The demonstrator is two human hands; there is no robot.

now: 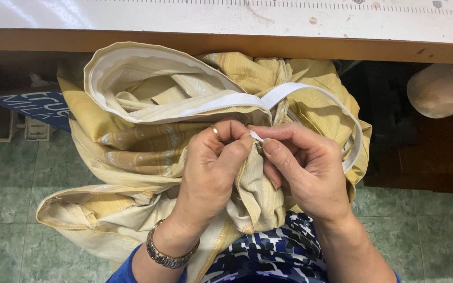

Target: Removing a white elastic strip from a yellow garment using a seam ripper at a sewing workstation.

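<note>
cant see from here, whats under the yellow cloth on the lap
Under the yellow cloth a blue patterned garment shows, with green floor tiles beside. The legs themselves are covered.

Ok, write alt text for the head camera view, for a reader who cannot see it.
Two bare hands, the left hand with a ring and a metal wristwatch and the right hand, pinch the end of a white zipper sewn into bunched yellow fabric on the person's lap. A wooden-edged white table lies ahead, above a green tiled floor.
</note>
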